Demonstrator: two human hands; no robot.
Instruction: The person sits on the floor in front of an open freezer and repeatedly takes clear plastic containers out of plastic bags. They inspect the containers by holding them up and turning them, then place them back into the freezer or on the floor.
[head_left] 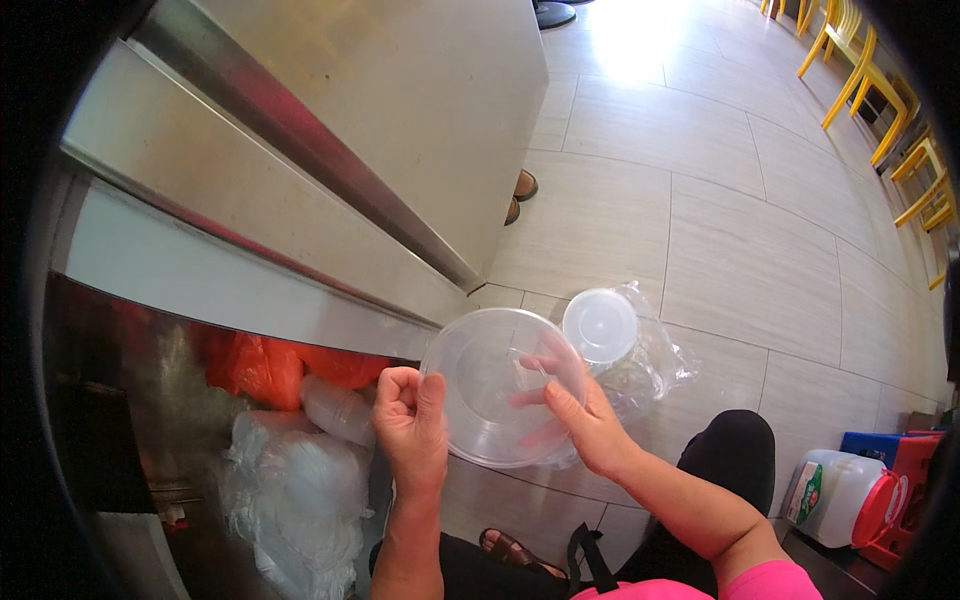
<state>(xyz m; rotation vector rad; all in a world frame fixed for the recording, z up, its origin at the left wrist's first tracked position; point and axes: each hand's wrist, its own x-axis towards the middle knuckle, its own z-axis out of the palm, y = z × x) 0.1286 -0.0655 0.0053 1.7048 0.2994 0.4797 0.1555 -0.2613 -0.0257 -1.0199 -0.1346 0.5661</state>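
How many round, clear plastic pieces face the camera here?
2: the larger one between the left hand and right hand, and the smaller one beyond them, by the clear bag. More may be stacked beneath or hidden.

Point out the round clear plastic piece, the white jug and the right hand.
Round clear plastic piece [480, 388], head view: its middle.
White jug [842, 495], head view: its body.
Right hand [592, 425], head view: its thumb side.
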